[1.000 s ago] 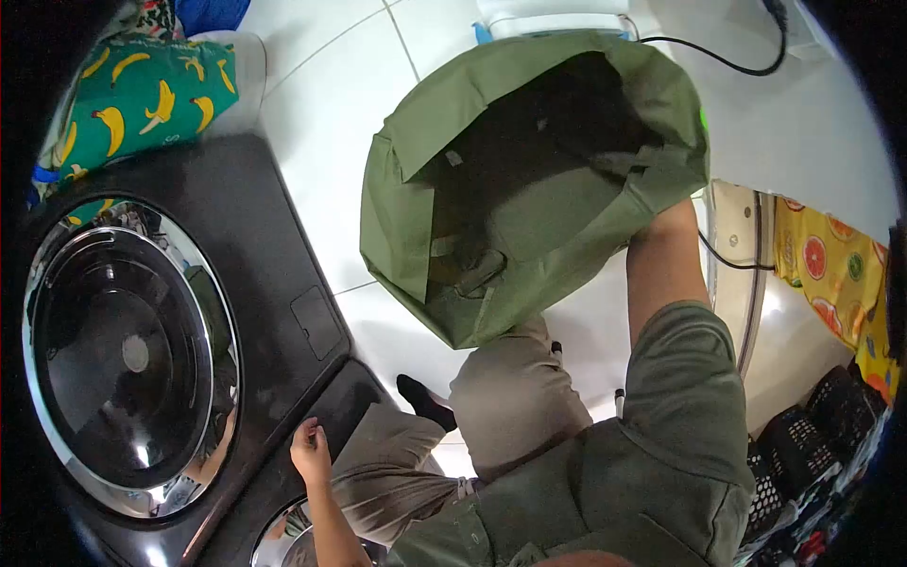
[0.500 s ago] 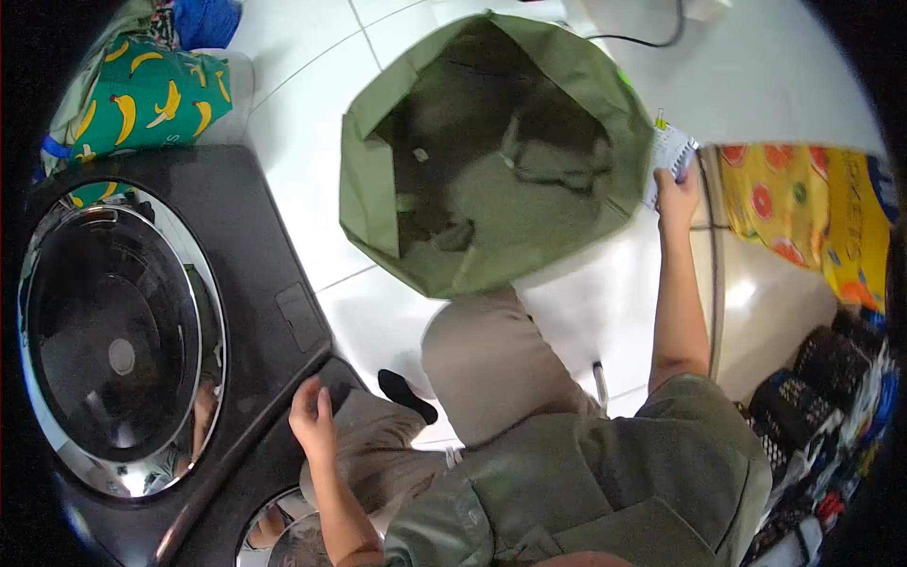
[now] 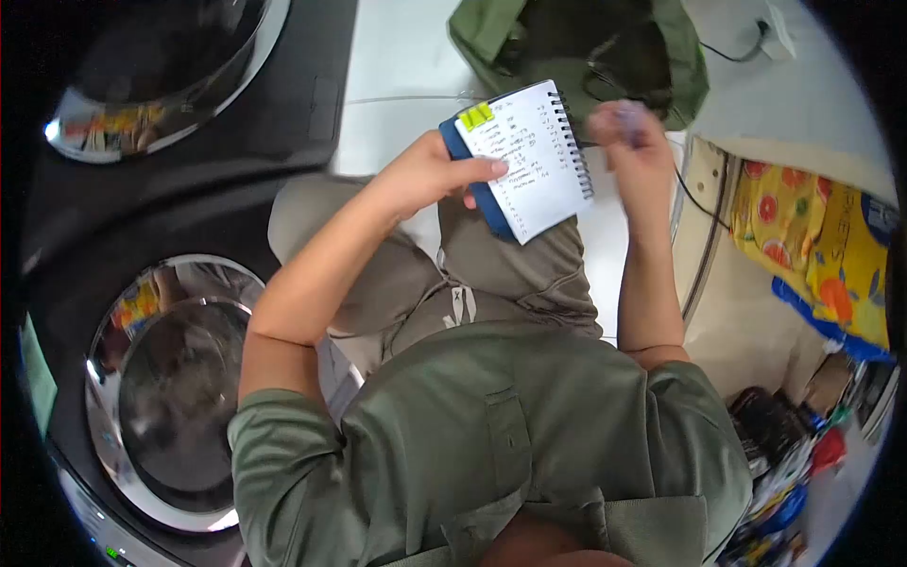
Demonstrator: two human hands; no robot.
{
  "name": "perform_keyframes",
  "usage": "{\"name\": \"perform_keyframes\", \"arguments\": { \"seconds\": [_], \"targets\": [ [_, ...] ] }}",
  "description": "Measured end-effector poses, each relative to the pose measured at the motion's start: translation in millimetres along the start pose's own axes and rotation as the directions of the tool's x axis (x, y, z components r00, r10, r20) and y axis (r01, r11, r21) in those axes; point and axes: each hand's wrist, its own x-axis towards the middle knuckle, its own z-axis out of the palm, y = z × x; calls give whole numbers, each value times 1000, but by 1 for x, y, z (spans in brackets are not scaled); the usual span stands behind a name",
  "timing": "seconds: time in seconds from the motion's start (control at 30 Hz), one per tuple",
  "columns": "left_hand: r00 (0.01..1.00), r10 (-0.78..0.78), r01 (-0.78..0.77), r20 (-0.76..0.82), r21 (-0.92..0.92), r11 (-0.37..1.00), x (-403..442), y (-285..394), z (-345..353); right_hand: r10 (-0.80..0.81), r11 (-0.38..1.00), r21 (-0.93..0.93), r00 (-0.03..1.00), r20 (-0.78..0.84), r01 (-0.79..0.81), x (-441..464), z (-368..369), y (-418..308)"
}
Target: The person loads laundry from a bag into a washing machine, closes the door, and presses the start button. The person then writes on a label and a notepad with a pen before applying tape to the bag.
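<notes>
A spiral notepad (image 3: 534,175) with handwritten lines, a blue back and a yellow-green clip at its top corner is held up over the lap. My left hand (image 3: 439,175) grips its left edge, the thumb on the page. Just right of the spiral binding, my right hand (image 3: 633,142) is raised with its fingers bent. Something small and purplish shows at its fingertips, too blurred to name. Behind the notepad stands the open green fabric bag (image 3: 491,33), its inside dark.
Two black machines with round chrome-rimmed doors (image 3: 179,397) line the left side. A yellow fruit-print bag (image 3: 803,227) is at the right, above assorted packets (image 3: 779,510). A black cable (image 3: 694,194) runs beside the right forearm over white floor tiles (image 3: 397,123).
The notepad has come from beside the green bag to over the lap. My left hand has moved up from the machine and taken hold of it. The view has shifted.
</notes>
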Motion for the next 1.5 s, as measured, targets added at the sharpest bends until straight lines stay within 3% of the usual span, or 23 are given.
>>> {"name": "perform_keyframes", "arguments": {
  "seconds": [0.03, 0.1, 0.17, 0.2, 0.27, 0.3, 0.37, 0.43, 0.5, 0.6, 0.73, 0.87, 0.97, 1.07, 1.13, 1.27, 1.33, 1.5],
  "targets": [
    [1000, 3, -4, -30, -31, 1000, -6, -3, -6, -44, 997, 59, 986, -159, 55, 0, 7, -11],
    [994, 8, -13, -106, -47, 999, -12, -10, -17, -167, 877, 442, 982, -89, 189, 1, 24, -24],
    [991, 12, -21, -136, -67, 998, -14, -16, -25, -195, 712, 701, 969, 148, 36, -12, 33, -9],
    [981, 34, -50, -193, -80, 996, 2, -14, 0, -214, 742, 669, 963, 162, 52, -16, 14, 1],
    [975, 58, -82, -217, -103, 991, 0, -19, -15, -328, 808, 558, 931, 162, 188, -26, 52, 11],
    [973, 57, -85, -224, -118, 989, 0, -23, -18, -269, 815, 563, 949, 165, 134, -30, 68, 11],
    [942, 147, -159, -301, -16, 987, 0, -29, -23, -349, 865, 417, 932, 100, 279, -30, 83, 34],
    [947, 171, -176, -274, 8, 984, -1, -28, -26, -341, 860, 450, 927, 157, 241, -26, 80, 41],
    [958, 97, -99, -271, 6, 995, 2, -33, -30, -336, 855, 476, 919, 208, 204, -27, 82, 42],
    [957, 132, -150, -258, -52, 987, 4, -39, -31, -476, 878, 137, 868, 140, 459, -35, 89, 22],
    [954, 160, -197, -255, -126, 972, 1, -39, -26, -582, 808, -20, 803, 124, 589, -34, 88, 41],
    [956, 148, -168, -253, -58, 984, 3, -39, -27, -577, 809, -78, 812, 91, 583, -34, 89, 44],
    [936, 209, -250, -283, -116, 961, 3, -41, -24, -590, 786, -154, 801, 103, 598, -32, 93, 40],
    [944, 184, -224, -275, -123, 967, 3, -43, -24, -674, 687, -194, 714, 191, 700, -31, 94, 38],
    [935, 206, -241, -289, -91, 966, 5, -44, -25, -596, 756, -193, 780, 191, 625, -33, 93, 37],
    [943, 196, -241, -270, -148, 959, 5, -45, -25, -604, 754, -194, 779, 169, 627, -32, 93, 42],
    [943, 198, -232, -269, -99, 968, 6, -45, -26, -570, 798, -180, 817, 83, 575, -32, 96, 40],
    [944, 199, -230, -262, -94, 969, 6, -44, -26, -562, 811, -147, 824, 74, 566, -31, 94, 40]
  ]
}}
